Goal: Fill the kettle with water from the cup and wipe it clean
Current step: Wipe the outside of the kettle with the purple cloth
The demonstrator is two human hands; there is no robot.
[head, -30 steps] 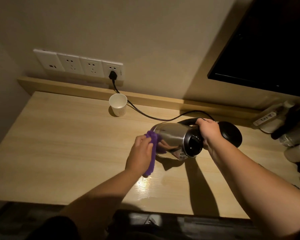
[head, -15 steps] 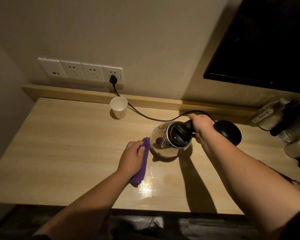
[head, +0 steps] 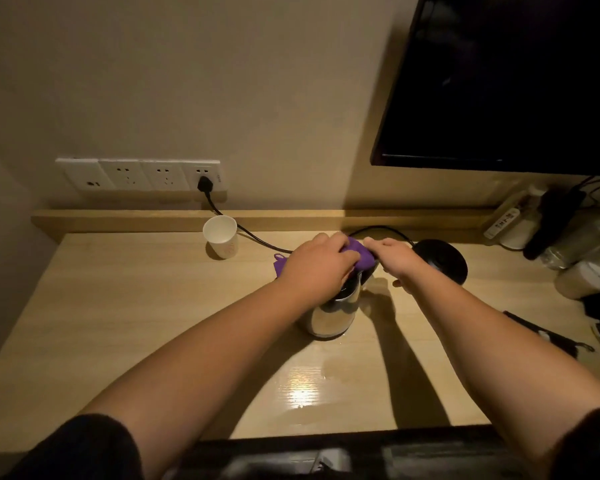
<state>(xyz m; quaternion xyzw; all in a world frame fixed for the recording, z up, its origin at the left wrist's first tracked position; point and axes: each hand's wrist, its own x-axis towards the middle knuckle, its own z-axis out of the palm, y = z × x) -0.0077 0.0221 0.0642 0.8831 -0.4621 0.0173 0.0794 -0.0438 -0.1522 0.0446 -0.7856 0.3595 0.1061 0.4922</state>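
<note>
So the shiny stainless-steel electric kettle is standing upright on the pale wooden desk now, off its round black power base, which sits just behind and to the right. A second ago it was tipped on its side in the air with the cloth rubbing its body — now it's set down and the wiping has moved up top. The left hand is curled over the lid area, pressing a purple cloth onto it. The right hand is reaching in at the handle side, touching the cloth's far end; I honestly can't tell if it's gripping the handle or just steadying things, the fingers are hidden.

Further back, the white paper cup stands upright near the black power cord, well apart from the kettle and untouched. There's a wet sheen on the desk in front of the kettle.

My guess: pouring is done, body's wiped, and the lid is the last bit — maybe that puddle after.
</note>
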